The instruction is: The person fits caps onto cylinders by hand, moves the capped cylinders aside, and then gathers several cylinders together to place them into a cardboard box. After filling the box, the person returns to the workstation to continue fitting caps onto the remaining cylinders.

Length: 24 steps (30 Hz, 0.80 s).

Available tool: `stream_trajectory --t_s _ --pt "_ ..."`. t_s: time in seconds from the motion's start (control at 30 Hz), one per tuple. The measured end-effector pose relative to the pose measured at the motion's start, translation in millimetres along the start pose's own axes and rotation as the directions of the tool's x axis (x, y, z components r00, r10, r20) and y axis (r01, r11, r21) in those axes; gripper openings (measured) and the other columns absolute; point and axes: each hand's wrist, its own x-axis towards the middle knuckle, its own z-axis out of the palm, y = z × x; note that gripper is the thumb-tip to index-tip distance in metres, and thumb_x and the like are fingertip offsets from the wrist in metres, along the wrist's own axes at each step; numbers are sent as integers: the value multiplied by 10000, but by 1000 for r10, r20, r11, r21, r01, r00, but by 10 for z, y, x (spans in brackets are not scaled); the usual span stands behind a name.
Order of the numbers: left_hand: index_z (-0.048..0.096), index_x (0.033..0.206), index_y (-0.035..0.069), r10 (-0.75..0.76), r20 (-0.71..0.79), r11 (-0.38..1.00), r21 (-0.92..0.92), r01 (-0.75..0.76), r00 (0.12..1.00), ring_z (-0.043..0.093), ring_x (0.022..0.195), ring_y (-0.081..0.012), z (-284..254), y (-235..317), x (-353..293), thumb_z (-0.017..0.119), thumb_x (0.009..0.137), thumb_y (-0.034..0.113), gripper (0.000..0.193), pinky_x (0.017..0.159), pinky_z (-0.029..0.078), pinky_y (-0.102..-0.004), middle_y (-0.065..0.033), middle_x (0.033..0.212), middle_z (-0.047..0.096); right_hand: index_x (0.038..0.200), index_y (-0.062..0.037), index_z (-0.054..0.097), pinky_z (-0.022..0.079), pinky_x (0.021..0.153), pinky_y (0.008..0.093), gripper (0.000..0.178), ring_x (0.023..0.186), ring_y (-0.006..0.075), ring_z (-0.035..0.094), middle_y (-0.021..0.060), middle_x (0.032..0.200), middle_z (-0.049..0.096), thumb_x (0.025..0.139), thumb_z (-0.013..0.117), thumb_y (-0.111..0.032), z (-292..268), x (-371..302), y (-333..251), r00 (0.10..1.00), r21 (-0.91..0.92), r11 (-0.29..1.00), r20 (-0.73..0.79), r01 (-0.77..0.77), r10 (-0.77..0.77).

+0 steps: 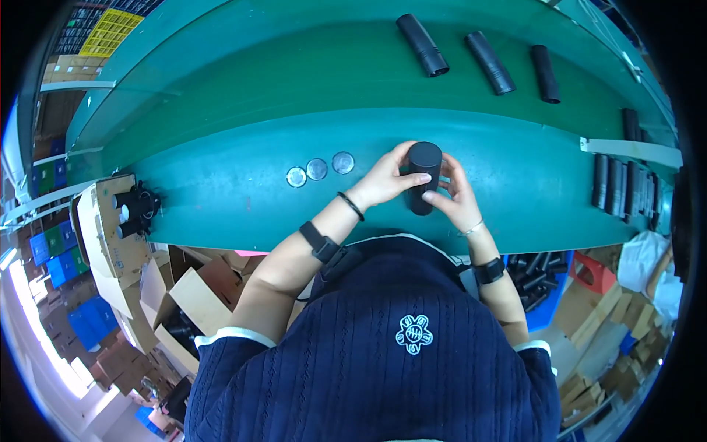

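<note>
Over the teal bench, a black cylinder (423,195) with a flat round top stands between my two hands. My left hand (388,178) wraps its left side, the thumb laid across the front. From the right, my right hand (459,197) has its thumb against the lower part of the cylinder, and its other fingers curl behind, partly hidden. Left of my hands lie three flat round clear-looking discs (317,169) in a slanting row on the bench (236,184).
Several black tubes (489,63) lie on the dark green strip (331,81) beyond the bench. More black tubes (624,188) stand in a row at the right end. A cardboard box (103,228) is at the left; a blue bin (543,313) of black parts sits below right.
</note>
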Motion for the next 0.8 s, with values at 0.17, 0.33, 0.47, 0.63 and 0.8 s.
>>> stream_trajectory --t_s 0.17,0.33,0.47,0.63,0.8 --pt "411 1365 46 74 84 962 256 -93 994 455 1260 -233 -137 305 -286 750 793 87 666 1071 383 -387 -102 1335 432 1365 -64 481 395 994 320 425 1151 159 492 49 1213 536 955 534 -164 136 167 -168 986 415 897 125 -153 111" --pt "361 1401 80 115 141 963 229 -146 983 434 1264 -212 -94 223 -463 733 824 142 689 1080 343 -369 -90 1351 426 1304 -80 560 372 989 279 396 1085 128 500 22 1162 548 918 604 -155 248 141 -176 984 449 883 168 -137 68" --pt "395 1317 71 164 105 964 195 -182 981 451 1233 -188 -32 125 -559 674 872 149 531 1046 360 -344 -90 1296 480 1355 -69 495 403 955 301 492 1073 135 516 18 1167 556 891 639 -145 307 3 -78 967 485 849 228 -212 111" --pt "440 1262 56 93 -51 828 -551 -106 994 506 1187 -276 -281 176 -671 618 878 161 437 1013 416 -415 -167 1203 538 1434 -67 376 361 1021 318 789 1211 202 481 62 1280 524 765 770 -207 194 54 -202 935 -118 986 346 119 -71" --pt "476 1292 33 173 -106 704 -682 -199 979 499 1193 -290 -320 332 -679 611 893 247 472 1032 400 -427 -181 1243 525 1427 -69 369 389 1015 355 884 1206 278 509 126 1337 505 661 807 -136 342 -68 -221 887 12 1000 461 -29 20"
